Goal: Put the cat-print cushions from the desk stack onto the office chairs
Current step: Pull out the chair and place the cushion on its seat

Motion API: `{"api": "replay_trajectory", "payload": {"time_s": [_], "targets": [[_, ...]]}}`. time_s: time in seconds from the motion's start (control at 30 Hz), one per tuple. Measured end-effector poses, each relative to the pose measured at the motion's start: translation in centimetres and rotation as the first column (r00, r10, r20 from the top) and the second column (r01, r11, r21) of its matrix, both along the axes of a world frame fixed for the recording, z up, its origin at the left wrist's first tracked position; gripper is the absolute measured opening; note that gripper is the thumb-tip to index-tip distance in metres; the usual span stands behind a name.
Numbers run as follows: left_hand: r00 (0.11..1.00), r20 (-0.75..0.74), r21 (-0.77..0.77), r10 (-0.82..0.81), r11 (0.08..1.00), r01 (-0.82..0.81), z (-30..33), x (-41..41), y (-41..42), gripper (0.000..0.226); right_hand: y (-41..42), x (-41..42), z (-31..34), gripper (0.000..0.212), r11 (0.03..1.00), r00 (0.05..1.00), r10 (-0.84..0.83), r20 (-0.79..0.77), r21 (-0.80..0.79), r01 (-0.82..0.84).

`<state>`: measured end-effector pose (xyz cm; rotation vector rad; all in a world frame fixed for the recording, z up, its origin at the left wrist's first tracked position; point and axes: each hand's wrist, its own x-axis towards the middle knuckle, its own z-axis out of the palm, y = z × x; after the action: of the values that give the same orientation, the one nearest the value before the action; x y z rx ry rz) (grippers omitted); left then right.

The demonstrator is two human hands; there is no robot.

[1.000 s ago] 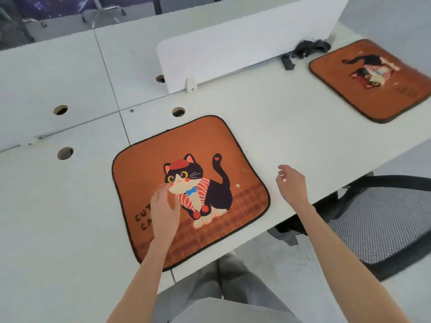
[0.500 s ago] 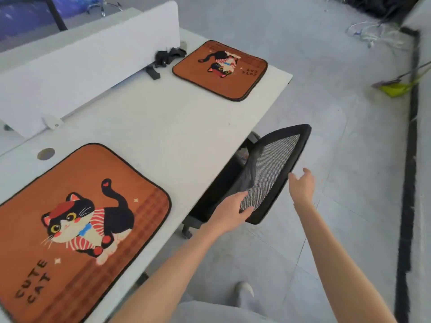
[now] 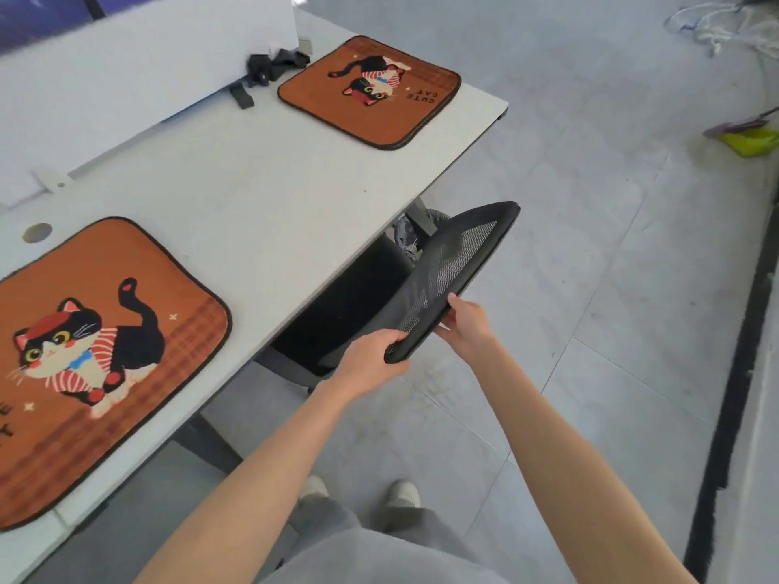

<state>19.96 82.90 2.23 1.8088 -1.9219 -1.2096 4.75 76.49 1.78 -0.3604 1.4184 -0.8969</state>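
Both hands on the mesh back of a black chair (image 3: 447, 276) tucked under the white desk (image 3: 261, 191). Left hand (image 3: 371, 358) curled over the near end of the backrest's top rim, fingers wrapped round the frame. Right hand (image 3: 468, 326) gripping the same rim a little farther along, thumb on the mesh side, fingers behind it. Chair seat mostly hidden under the desk edge, dark and hard to make out.

Near cushion (image 3: 101, 351) flat on the desk at lower left, orange-brown with dark piping, printed with a black-and-white cat in a red beret and striped top, tail raised; lettering cut off at the frame edge. Far cushion (image 3: 371, 92) flat near the desk's far corner, same print turned the other way, "CUTE CAT" readable upside down. Cushions well apart, neither touched by a hand; whether either lies on others cannot be told.

White divider (image 3: 139, 69) upright along the back of the desk, black clip (image 3: 269, 69) lying at its end, just beside the far cushion. Round cable hole (image 3: 37, 232) in the desk beside the near cushion. Grey tiled floor, tangle of white cords (image 3: 716, 27) at top right, yellow-green dustpan (image 3: 750, 139) at right edge. Grey trousers and two pale shoes (image 3: 402, 493) at the bottom.
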Motion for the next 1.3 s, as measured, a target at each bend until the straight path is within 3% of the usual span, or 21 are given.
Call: {"api": "replay_trajectory", "payload": {"time_s": [0.27,0.47,0.83,1.0,1.07,1.13,1.2,1.23,1.3], "targets": [[0.996,-0.005,-0.015,-0.09,0.996,0.09,-0.6,-5.6,3.3,0.047,4.4,-6.1,0.1,0.027,0.995,0.995,-0.096,-0.008,-0.03,0.096],[0.982,0.05,-0.132,-0.18,0.974,0.185,-1.1,-10.3,6.1,0.041,8.7,-10.8,0.5,0.026,0.991,0.991,-0.132,-0.029,-0.026,0.131],[0.945,0.03,-0.136,-0.324,0.936,0.325,-0.9,-17.7,11.5,0.046,15.8,-18.0,0.8,0.025,0.964,0.961,-0.264,-0.087,-0.002,0.265],[0.92,0.093,-0.127,-0.381,0.912,0.39,-0.6,-20.0,13.2,0.053,17.6,-20.0,0.9,0.021,0.972,0.966,-0.236,-0.102,-0.031,0.234],[0.903,0.071,-0.078,-0.423,0.901,0.428,-0.5,-20.1,13.0,0.055,17.7,-20.6,1.0,0.017,0.981,0.962,-0.196,-0.189,-0.029,0.194],[0.897,-0.067,0.019,-0.437,0.898,0.439,-0.5,-19.4,12.2,0.05,17.7,-21.1,1.0,0.034,0.993,0.866,-0.112,-0.488,-0.021,0.116],[0.905,-0.233,0.123,-0.355,0.913,0.389,-0.4,-17.9,10.9,0.042,17.3,-20.9,1.6,0.048,0.999,0.539,0.019,-0.842,-0.001,-0.038],[0.917,-0.269,0.15,-0.295,0.927,0.343,-0.5,-16.8,10.2,0.038,16.9,-20.2,2.3,0.048,0.992,0.38,0.035,-0.924,-0.013,-0.124],[0.948,-0.254,0.153,-0.189,0.96,0.233,-0.6,-14.1,8.9,0.032,15.8,-18.4,3.4,0.045,0.967,0.254,0.013,-0.967,-0.053,-0.251]]}}
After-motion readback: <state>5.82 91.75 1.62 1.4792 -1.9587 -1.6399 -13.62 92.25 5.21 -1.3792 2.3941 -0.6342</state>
